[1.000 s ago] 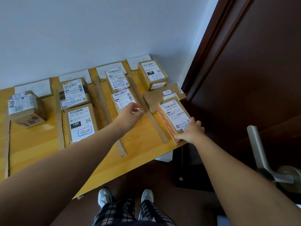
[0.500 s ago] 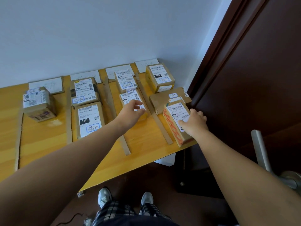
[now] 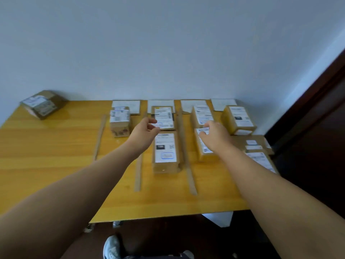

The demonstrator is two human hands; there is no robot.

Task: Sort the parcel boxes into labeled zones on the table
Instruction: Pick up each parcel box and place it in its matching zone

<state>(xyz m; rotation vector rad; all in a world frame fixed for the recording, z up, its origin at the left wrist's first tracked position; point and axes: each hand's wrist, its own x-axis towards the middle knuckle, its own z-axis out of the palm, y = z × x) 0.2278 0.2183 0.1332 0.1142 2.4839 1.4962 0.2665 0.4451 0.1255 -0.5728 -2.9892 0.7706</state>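
- Reaching out over the yellow table [image 3: 56, 156], both bare arms stretch toward the parcels.
- Left hand [image 3: 146, 130] hovers at the near edge of the back box [image 3: 165, 114] in the second zone, with thumb and curved fingers a narrow gap apart and holding nothing.
- Right hand [image 3: 214, 136] lies over the front box [image 3: 207, 153] of the third zone; blur hides whether it grips it.
- All the boxes are brown cardboard with white barcode labels, the print too blurred to read.
- Cardboard strips [image 3: 186, 156] split the table into zones, each with a white card [image 3: 160, 103] at the wall.
- One lone box [image 3: 43, 104] sits askew at the far left corner, well apart from the rest.
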